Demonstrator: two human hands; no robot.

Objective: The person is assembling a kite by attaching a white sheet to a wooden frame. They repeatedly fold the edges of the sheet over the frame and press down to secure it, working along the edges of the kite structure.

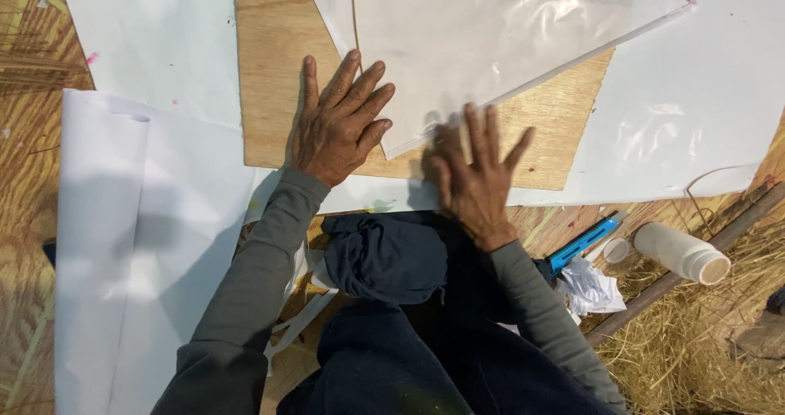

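Left hand [337,121] flat, fingers spread, pressing a translucent plastic sheet [491,47] onto a plywood board [278,71], gripping nothing; right hand [474,178] likewise splayed on the sheet's near corner; at near right, white bottle [680,252] lying on straw, contents unseen, cap [616,251] just beside it.

You see a pale tan plywood board [278,71] with wavy grain, white paper sheets [147,219], a translucent milky plastic sheet [491,39], grey-green sleeves [253,284], a blue cutter [582,243], and a white, perhaps cream-tipped, bottle [680,253].
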